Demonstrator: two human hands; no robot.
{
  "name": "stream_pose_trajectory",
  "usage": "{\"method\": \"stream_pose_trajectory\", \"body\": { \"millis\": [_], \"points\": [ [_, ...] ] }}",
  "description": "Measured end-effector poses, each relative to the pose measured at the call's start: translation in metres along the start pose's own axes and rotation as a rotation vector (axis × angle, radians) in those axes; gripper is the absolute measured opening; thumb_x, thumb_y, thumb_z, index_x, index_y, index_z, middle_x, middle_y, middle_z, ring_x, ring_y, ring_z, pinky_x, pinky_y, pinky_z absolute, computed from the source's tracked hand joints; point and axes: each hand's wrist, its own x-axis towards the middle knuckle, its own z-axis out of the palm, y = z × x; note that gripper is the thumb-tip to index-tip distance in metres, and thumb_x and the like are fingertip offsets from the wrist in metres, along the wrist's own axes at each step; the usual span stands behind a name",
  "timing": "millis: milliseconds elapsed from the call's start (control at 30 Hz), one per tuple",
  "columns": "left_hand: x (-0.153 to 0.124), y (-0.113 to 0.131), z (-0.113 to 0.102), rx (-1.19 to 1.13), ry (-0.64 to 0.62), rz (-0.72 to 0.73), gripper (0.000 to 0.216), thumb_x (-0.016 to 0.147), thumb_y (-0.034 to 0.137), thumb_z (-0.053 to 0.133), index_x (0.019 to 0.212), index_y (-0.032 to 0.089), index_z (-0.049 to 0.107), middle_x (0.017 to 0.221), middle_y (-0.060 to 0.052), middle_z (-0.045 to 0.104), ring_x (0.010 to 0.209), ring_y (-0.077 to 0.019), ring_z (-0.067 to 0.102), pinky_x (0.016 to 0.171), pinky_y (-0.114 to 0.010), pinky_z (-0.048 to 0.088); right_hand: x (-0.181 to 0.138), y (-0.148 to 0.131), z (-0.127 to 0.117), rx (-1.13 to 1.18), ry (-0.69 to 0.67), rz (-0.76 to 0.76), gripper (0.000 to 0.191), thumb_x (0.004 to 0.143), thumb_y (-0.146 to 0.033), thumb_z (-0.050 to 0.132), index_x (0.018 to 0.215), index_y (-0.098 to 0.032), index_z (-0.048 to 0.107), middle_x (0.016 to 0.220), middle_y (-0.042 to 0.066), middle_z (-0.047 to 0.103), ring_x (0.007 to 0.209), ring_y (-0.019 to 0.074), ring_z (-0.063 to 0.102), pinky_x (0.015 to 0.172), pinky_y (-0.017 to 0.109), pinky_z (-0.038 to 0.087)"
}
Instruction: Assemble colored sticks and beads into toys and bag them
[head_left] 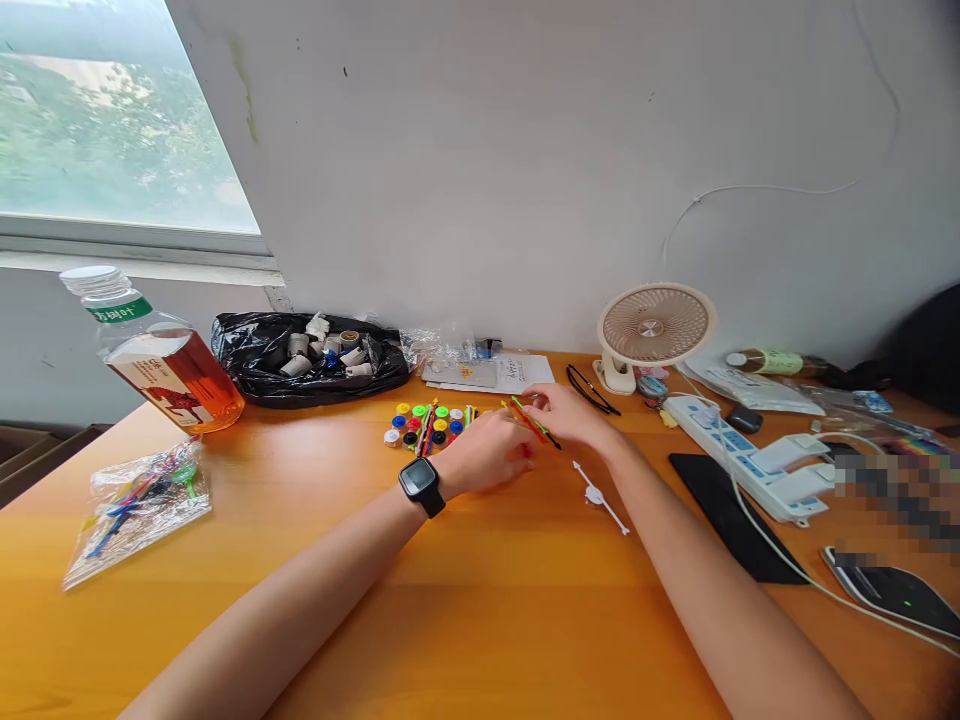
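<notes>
We locate the left hand [480, 455] and the right hand [564, 412] close together over the table [480, 600]. Coloured arrow-tipped sticks [532, 422] are between the two sets of fingers. We cannot tell whether either set grips them: the left fingers are blurred, and the right fingertips are partly hidden. To the left of the left fingers, we note coloured discs [439, 425], partly covered by that hand. Nearer to us than the right fingers rests a white arrow-ended piece [613, 513]; its round middle part is hard to make out.

"树叶" on btl neck lbl [121, 311]
</notes>
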Motion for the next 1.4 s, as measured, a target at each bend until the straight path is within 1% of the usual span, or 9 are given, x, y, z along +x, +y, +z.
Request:
{"method": "stream_pose_trajectory", "body": {
  "millis": [200, 333, 433, 567, 800, 933, 1200, 1300, 1400],
  "points": [
    [-0.001, -0.008, -0.009, 0.175, -0.028, -0.115, 0.008, 0.086, 0.029, 0.082, 0.086, 0.022, 0.078, 0.092, -0.007, 0.073, 0.088, -0.0241, 0.069, 0.078, -0.033, 0.049, 0.001, 0.038, -0.035, -0.195, 0.034, 0.062, 0.019, 0.095, -0.015, 0.062, 0.106, -0.016, 0.077, 0.096, 0.008, 0.078, 0.08, 0.0182, 0.069, 0.069, 0.025, 0.045],
    [-0.001, -0.013, -0.016, 0.204, -0.039, -0.062, 0.002, 0.086, 0.021, 0.079, 0.086, 0.022, 0.077, 0.088, -0.005, 0.075, 0.099, -0.0262, 0.066, 0.083, -0.035, 0.048, -0.001, 0.062, -0.05, -0.361, 0.031, 0.192, 0.011, 0.091, -0.026, 0.073, 0.097, -0.017, 0.076, 0.095, 0.01, 0.077, 0.086, 0.0226, 0.071, 0.069, 0.028, 0.045],
    [-0.001, -0.016, -0.017, 0.226, -0.022, -0.024, 0.003, 0.09, 0.02, 0.075, 0.087, 0.022, 0.075, 0.094, -0.004, 0.077, 0.104, -0.0267, 0.063, 0.091, -0.037, 0.048, -0.002, 0.066, -0.048, -0.413, 0.005, 0.286, 0.021, 0.09, -0.034, 0.076, 0.102, -0.017, 0.075, 0.101, 0.013, 0.077, 0.089, 0.0258, 0.072, 0.07, 0.03, 0.046],
    [-0.003, -0.021, -0.017, 0.259, 0.049, -0.055, 0.012, 0.093, 0.027, 0.074, 0.104, 0.022, 0.074, 0.112, -0.006, 0.077, 0.107, -0.0285, 0.061, 0.096, -0.042, 0.049, 0.0, 0.062, -0.034, -0.431, 0.026, 0.326, 0.033, 0.096, -0.042, 0.069, 0.111, -0.012, 0.073, 0.11, 0.021, 0.076, 0.096, 0.0296, 0.073, 0.072, 0.033, 0.047],
    [-0.006, -0.025, -0.017, 0.273, 0.063, -0.088, 0.026, 0.093, 0.034, 0.074, 0.116, 0.023, 0.074, 0.113, -0.009, 0.076, 0.106, -0.0309, 0.063, 0.094, -0.044, 0.051, 0.001, 0.06, -0.026, -0.398, 0.005, 0.321, 0.017, 0.092, -0.028, 0.072, 0.102, -0.014, 0.076, 0.104, 0.018, 0.078, 0.092, 0.0282, 0.074, 0.069, 0.032, 0.046],
    [-0.007, -0.03, -0.028, 0.272, 0.037, -0.093, 0.034, 0.09, 0.038, 0.076, 0.12, 0.022, 0.074, 0.108, -0.01, 0.074, 0.103, -0.0309, 0.064, 0.09, -0.042, 0.052, -0.001, 0.054, -0.035, -0.359, 0.021, 0.33, 0.011, 0.088, -0.023, 0.074, 0.094, -0.014, 0.076, 0.09, 0.016, 0.078, 0.083, 0.0273, 0.074, 0.068, 0.031, 0.046],
    [-0.007, -0.044, -0.033, 0.234, -0.038, -0.056, 0.014, 0.091, 0.03, 0.077, 0.104, 0.025, 0.079, 0.107, -0.008, 0.072, 0.103, -0.0283, 0.063, 0.091, -0.038, 0.049, -0.002, 0.039, -0.049, -0.121, 0.051, 0.239, 0.016, 0.087, -0.03, 0.078, 0.089, -0.017, 0.069, 0.085, 0.007, 0.077, 0.063, 0.0163, 0.066, 0.058, 0.027, 0.044],
    [-0.005, -0.038, -0.034, 0.175, 0.015, -0.049, 0.023, 0.093, 0.037, 0.077, 0.111, 0.023, 0.077, 0.107, -0.008, 0.073, 0.103, -0.0282, 0.065, 0.091, -0.039, 0.051, -0.003, 0.025, -0.047, 0.096, 0.062, 0.129, 0.026, 0.079, -0.035, 0.085, 0.081, -0.018, 0.065, 0.078, 0.004, 0.074, 0.06, 0.0148, 0.061, 0.054, 0.026, 0.042],
    [-0.002, -0.028, -0.038, 0.02, 0.146, -0.044, 0.034, 0.096, 0.037, 0.075, 0.126, 0.022, 0.07, 0.116, -0.009, 0.075, 0.107, -0.0261, 0.068, 0.094, -0.038, 0.052, -0.007, 0.001, -0.039, 0.314, 0.083, 0.025, 0.038, 0.073, -0.046, 0.089, 0.082, -0.019, 0.064, 0.075, 0.001, 0.07, 0.061, 0.0141, 0.057, 0.053, 0.025, 0.041]
  ]
}}
